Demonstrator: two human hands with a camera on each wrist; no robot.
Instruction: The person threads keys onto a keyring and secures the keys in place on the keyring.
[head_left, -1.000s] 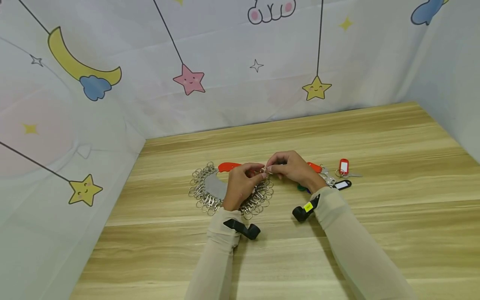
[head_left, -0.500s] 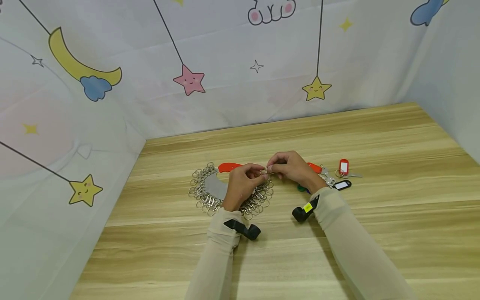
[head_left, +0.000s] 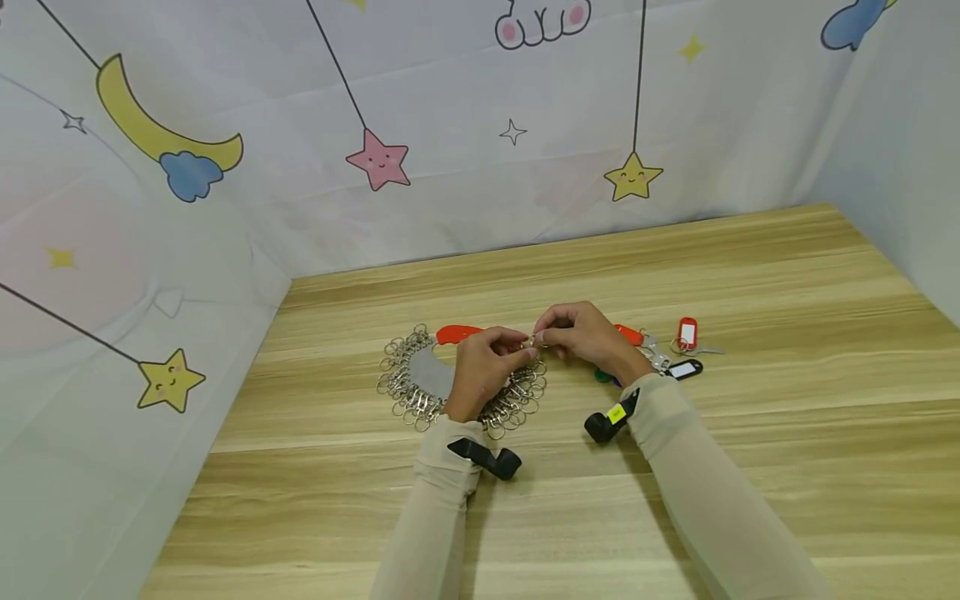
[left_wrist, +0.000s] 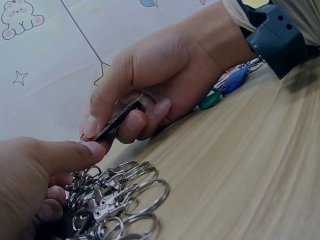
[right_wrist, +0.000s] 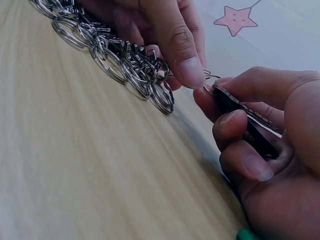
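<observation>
A grey crescent-shaped plate [head_left: 429, 372] with a red handle [head_left: 459, 334] lies on the table, its curved edge lined with several clips and split rings [right_wrist: 107, 62]. Above its right end my left hand [head_left: 483, 367] pinches a metal split ring [right_wrist: 212, 74] between thumb and fingers. My right hand [head_left: 585, 337] meets it there, fingertips nearly touching. Curled fingers of that hand hold a key [right_wrist: 250, 112] together with a black key tag [right_wrist: 262, 142]. Fingers hide most of the ring, so I cannot tell whether the key is threaded on it.
Right of my right hand lie a red key tag [head_left: 687, 332], a black key tag [head_left: 685, 369], another red tag [head_left: 629, 335] and loose keys [head_left: 660, 361]. Green [left_wrist: 210, 99] and blue [left_wrist: 235, 80] tags sit partly under the right wrist. A patterned cloth [head_left: 480, 200] stands behind the table.
Both hands stay over the same spot. Only the fingertips around the split ring shift slightly; the plate and the loose tags have not moved.
</observation>
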